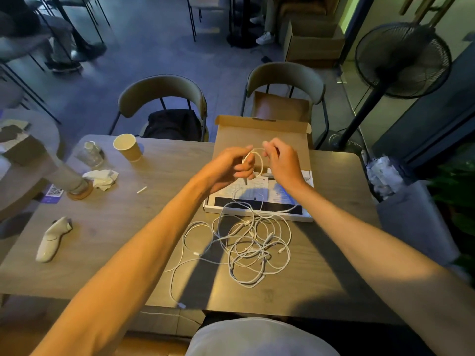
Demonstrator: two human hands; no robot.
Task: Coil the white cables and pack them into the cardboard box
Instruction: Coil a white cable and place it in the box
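A flat cardboard box (259,217) lies open on the table, its lid (239,134) standing up at the back and papers inside. Above the box, my left hand (231,167) and my right hand (282,163) both pinch one white cable (260,160), which forms a small loop between them. From the loop the cable hangs down into the box and runs toward the table. A tangled heap of white cables (254,245) lies on the table in front of the box, with one strand trailing to the table's near edge (180,304).
On the wooden table (115,214) to the left are a paper cup (127,147), a clear glass (90,154), a crumpled tissue (101,177) and a white controller (52,238). Two chairs stand behind the table; a black fan (401,60) stands at the right.
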